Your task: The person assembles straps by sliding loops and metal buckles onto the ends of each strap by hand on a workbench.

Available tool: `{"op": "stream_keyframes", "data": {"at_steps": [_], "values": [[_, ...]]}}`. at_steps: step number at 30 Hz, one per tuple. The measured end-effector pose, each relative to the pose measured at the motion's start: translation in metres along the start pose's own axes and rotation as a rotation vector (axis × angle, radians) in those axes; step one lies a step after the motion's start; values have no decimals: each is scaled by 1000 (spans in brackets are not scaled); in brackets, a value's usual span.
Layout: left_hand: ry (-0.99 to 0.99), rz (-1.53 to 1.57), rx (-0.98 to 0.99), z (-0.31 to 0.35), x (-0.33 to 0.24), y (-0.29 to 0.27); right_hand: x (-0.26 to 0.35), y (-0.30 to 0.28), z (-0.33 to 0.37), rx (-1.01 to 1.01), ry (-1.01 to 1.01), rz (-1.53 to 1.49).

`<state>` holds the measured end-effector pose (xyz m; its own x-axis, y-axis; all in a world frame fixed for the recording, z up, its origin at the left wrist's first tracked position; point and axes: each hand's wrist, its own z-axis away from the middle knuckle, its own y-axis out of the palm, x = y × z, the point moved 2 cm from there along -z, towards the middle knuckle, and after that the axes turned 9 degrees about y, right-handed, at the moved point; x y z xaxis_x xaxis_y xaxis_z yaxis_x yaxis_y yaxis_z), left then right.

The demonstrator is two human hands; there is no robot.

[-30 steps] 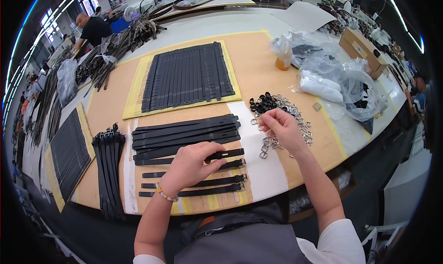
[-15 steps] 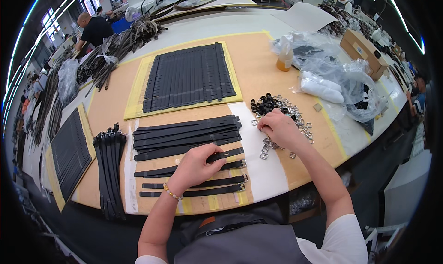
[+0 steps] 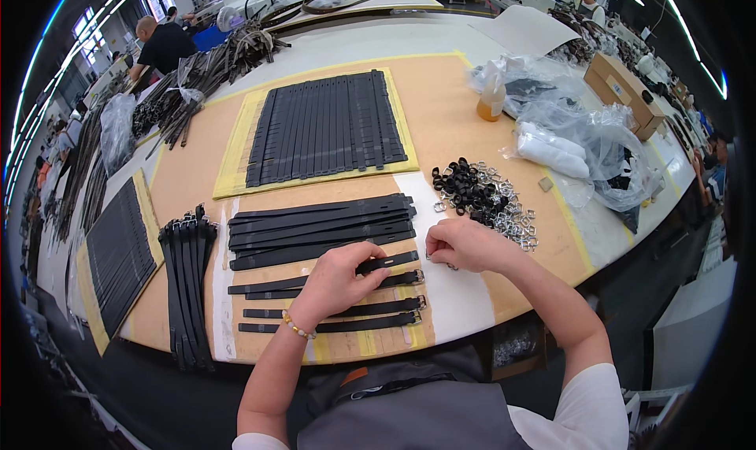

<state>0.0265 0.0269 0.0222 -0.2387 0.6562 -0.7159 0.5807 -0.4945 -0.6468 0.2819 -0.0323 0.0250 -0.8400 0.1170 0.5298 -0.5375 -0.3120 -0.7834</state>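
Observation:
My left hand (image 3: pixel 339 283) is closed on a black strap (image 3: pixel 403 259), pinching it near its slotted right end. My right hand (image 3: pixel 466 244), fingers pinched, is just right of that end. A small metal buckle (image 3: pixel 429 255) shows only in part at its fingertips. Below the held strap lie several black straps, such as a buckled strap (image 3: pixel 370 322), with metal buckles at their right ends. Plain black straps (image 3: pixel 315 225) are stacked just beyond my left hand. Beyond my right hand spreads a pile of silver buckles (image 3: pixel 512 223) beside black loops (image 3: pixel 465 184).
A yellow-edged board (image 3: pixel 408 155) carries a row of black straps; another board (image 3: pixel 150 214) stands at the left beside a strap bundle (image 3: pixel 187 285). At the right are an orange-liquid bottle (image 3: pixel 490 103), plastic bags (image 3: pixel 598 139) and a cardboard box (image 3: pixel 622 92). A person (image 3: pixel 165 48) works far left.
My right hand has come left and nearer from the buckle pile to the strap's end. My left hand keeps its hold on the strap, almost unmoved.

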Motion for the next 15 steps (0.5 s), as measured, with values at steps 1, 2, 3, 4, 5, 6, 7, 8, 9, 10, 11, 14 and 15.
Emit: {"op": "stream_keyframes", "data": {"at_steps": [1, 2, 3, 4, 5, 6, 7, 8, 9, 10, 11, 14, 15], "values": [[13, -8, 3, 0, 0, 0, 2, 1, 0, 71, -22, 13], [13, -8, 2, 0, 0, 1, 2, 2, 0, 71, -23, 15], [17, -9, 10, 0, -1, 1, 3, 4, 0, 67, -55, 63], [20, -10, 19, 0, -1, 2, 3, 6, 0, 63, -88, 111], [19, -12, 16, 0, -3, 1, 4, 6, 0, 63, -91, 113], [15, -12, 24, 1, -4, 0, 4, 6, 2, 88, -96, 44], [12, -12, 33, 1, -4, -1, 4, 5, 3, 112, -101, -24], [11, -13, 31, 2, -4, -1, 4, 4, 4, 113, -103, -23], [23, -16, 33, 2, -3, 0, 5, 1, 6, 190, -104, -154], [35, -19, 35, 3, -3, -1, 7, 0, 7, 267, -106, -285], [35, -19, 35, 3, -4, -1, 9, -3, 7, 267, -105, -285], [26, -24, 64, 3, -9, -4, 14, -6, 8, 381, -161, -293], [52, -9, 76, 3, -11, -5, 15, -7, 7, 404, -184, -287]]}}
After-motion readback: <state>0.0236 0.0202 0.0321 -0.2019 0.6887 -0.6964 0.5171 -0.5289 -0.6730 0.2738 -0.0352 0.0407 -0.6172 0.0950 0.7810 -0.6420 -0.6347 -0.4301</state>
